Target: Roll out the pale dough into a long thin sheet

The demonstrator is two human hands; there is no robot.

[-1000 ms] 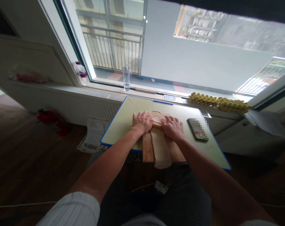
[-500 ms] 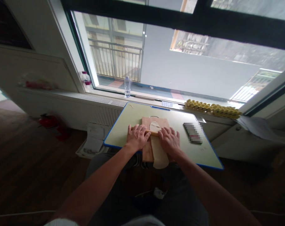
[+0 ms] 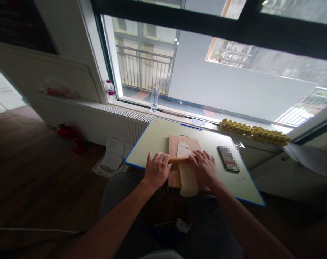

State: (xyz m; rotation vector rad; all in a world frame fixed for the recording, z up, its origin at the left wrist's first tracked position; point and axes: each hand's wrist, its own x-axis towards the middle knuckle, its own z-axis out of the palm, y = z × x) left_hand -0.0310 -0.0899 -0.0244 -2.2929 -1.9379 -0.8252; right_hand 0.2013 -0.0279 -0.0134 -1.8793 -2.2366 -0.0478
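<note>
Dough (image 3: 186, 169) is lying under the rolling pin (image 3: 179, 159) on the wooden board (image 3: 174, 144), which left hand (image 3: 157, 169) and right hand (image 3: 205, 167) are pressing flat-fingered, seemingly uncurled, having drawn it nearer since a second ago, stretching the strip.

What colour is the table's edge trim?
Blue, around the pale green table; the head view shows it clearly.

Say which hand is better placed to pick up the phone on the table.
Right. The right hand lies on the rolling pin beside the phone; the left hand is across the board.
</note>
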